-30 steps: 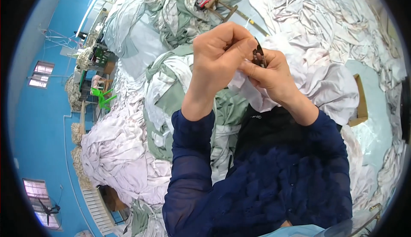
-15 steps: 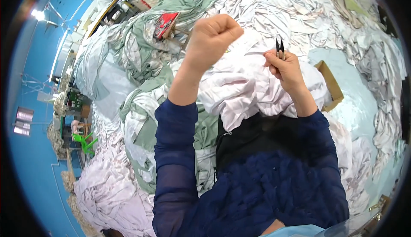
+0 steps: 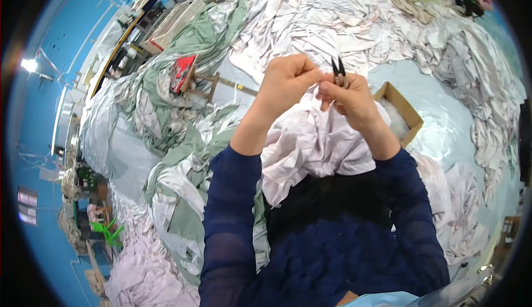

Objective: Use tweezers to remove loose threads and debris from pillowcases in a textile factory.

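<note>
My left hand [image 3: 285, 88] is raised in front of me, its fingers closed in a pinch at the tips; what they hold, if anything, is hidden or too small to make out. Close beside it, my right hand [image 3: 357, 102] grips black thread snips [image 3: 337, 69], with the two blades pointing up and slightly apart. The fingertips of both hands nearly meet. Under them a crumpled pale pink-white cloth [image 3: 318, 140] is bunched over my lap, on top of a black garment.
An open cardboard box [image 3: 413, 115] with whitish fluff inside stands to the right. Heaps of white cloth [image 3: 310, 16] lie ahead, and green-and-white cloth [image 3: 185, 196] lies left. A wooden stool [image 3: 213, 88] with a red item [image 3: 183, 74] stands among the cloth at far left.
My hands have come together: the left moved right and down, and the right moved left with the snips. The view has shifted, showing more of the box and the stool.
</note>
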### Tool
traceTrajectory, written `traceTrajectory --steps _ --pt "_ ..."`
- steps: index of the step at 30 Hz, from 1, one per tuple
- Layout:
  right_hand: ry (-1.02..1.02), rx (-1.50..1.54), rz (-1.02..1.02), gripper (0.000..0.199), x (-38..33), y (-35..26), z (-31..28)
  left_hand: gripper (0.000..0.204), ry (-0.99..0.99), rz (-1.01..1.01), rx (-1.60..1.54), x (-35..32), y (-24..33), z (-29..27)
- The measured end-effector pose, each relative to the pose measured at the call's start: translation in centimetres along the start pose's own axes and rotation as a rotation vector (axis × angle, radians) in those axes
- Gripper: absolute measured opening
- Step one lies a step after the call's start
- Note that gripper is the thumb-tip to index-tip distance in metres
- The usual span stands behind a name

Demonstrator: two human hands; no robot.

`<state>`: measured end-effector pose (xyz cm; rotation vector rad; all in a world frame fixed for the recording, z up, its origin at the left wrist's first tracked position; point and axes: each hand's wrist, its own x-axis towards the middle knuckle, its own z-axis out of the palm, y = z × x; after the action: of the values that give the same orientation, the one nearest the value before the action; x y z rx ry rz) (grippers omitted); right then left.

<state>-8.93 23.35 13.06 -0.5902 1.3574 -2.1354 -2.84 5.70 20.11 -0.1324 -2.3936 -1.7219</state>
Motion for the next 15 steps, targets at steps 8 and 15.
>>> traceTrajectory --steps 8,15 --pt "0.161 -0.048 -0.127 0.011 1.1 -1.8 -6.1 0.015 -0.018 -0.130 -0.122 1.2 -3.6 1.3" --pt "0.033 -0.014 -0.049 0.041 0.1 -2.2 -6.0 0.013 -0.159 -0.057 -0.107 4.2 -3.6 4.8"
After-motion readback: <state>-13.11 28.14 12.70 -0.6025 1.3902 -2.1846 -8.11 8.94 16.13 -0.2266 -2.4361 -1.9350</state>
